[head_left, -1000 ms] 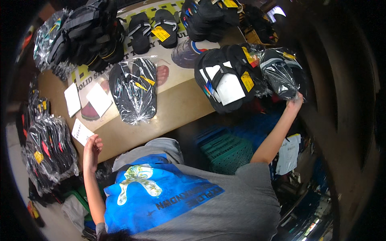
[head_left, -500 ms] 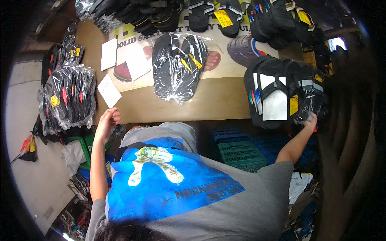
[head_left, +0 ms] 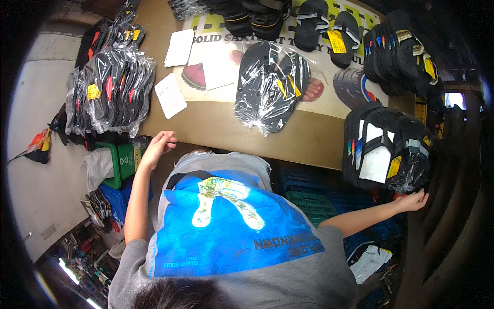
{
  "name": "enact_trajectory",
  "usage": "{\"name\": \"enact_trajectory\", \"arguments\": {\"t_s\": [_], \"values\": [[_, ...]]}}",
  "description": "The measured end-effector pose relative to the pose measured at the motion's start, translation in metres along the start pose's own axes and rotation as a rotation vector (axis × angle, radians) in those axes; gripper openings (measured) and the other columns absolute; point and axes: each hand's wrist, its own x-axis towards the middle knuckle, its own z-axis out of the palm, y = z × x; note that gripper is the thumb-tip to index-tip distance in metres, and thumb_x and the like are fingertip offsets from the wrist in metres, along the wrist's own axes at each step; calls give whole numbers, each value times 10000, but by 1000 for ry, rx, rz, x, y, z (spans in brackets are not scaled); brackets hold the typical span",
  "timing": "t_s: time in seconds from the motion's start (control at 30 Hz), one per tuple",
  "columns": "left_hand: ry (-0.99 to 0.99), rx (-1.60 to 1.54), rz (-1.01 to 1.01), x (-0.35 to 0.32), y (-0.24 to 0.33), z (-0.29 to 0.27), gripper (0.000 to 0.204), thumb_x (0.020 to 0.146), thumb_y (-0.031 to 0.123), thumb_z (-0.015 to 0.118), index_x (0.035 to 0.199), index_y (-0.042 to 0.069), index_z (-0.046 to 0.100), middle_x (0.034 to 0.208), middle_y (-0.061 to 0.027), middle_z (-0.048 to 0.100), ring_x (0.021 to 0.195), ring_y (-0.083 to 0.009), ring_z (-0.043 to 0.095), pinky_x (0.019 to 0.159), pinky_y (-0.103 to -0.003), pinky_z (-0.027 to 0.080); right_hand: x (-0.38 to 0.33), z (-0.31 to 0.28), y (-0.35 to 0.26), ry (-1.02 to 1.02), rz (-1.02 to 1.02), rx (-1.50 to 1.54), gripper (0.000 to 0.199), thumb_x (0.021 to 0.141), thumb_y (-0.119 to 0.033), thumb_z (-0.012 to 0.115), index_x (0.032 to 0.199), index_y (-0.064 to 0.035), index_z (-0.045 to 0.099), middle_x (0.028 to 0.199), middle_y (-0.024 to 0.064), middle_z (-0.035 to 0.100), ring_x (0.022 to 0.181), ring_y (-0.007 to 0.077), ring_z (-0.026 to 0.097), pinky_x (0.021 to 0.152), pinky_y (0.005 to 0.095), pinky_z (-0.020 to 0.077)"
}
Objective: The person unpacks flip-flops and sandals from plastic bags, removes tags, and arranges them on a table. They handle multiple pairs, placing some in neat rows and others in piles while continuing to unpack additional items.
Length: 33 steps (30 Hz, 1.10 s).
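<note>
My left hand [head_left: 158,146] hovers at the near edge of the brown table [head_left: 216,129], fingers apart and holding nothing. My right hand [head_left: 412,201] stretches far right, fingertips just under a pile of black flip-flops in clear plastic [head_left: 385,149] with white and yellow tags. It grips nothing that I can see. A plastic-wrapped pair of black flip-flops [head_left: 270,85] lies in the table's middle on a printed poster [head_left: 329,103]. My grey and blue shirt [head_left: 231,226] fills the lower centre.
A bundle of wrapped black sandals [head_left: 110,90] sits at the table's left end. White cards [head_left: 171,95] lie near it. More sandals [head_left: 319,23] line the far edge and right side [head_left: 399,54]. Blue and green crates [head_left: 309,195] stand under the table, a green bin [head_left: 119,162] at left.
The view has swung, so the table sits higher and further right. My right hand has dropped from the wrapped pile's side to below its lower edge. My left hand stays at the table edge.
</note>
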Motion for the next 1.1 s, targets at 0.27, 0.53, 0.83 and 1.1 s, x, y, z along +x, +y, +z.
{"name": "enact_trajectory", "arguments": {"t_s": [0.27, 0.53, 0.83, 1.1], "values": [[-107, 40, 121, 19, -7, 2, 318, 893, 308, 485, 1065, 41, 511, 956, -18, 552, 829, -96, 493, 781, -233, 390, -228, 117, -122, -796, 225, 504, 212, 848, -69, 524, 1042, 11, 546, 953, 106, 596, 874, 175, 572, 823, 293, 459], [-95, 11, 206, 41, -43, -54, 362, 890, 278, 500, 1102, -16, 495, 947, -53, 555, 854, -124, 504, 802, -251, 408, -394, 137, -115, -1098, -181, -156, 306, 782, -163, 619, 1026, 15, 568, 987, 163, 565, 918, 251, 540, 801, 344, 425], [-50, -98, 223, 74, -111, -137, 337, 877, 256, 527, 1071, -19, 515, 894, -52, 554, 833, -123, 506, 768, -248, 411, -449, 126, -87, -1161, -161, -365, 286, 751, -197, 627, 956, 1, 596, 943, 177, 582, 887, 301, 555, 786, 376, 433], [-303, -131, 554, 36, -25, -212, 295, 891, 185, 523, 1127, 11, 493, 1010, -99, 565, 939, -156, 532, 830, -274, 425, -584, 160, -188, -1315, -273, -163, 276, 745, -154, 594, 961, 20, 587, 942, 205, 565, 903, 317, 552, 819, 379, 430]]}}
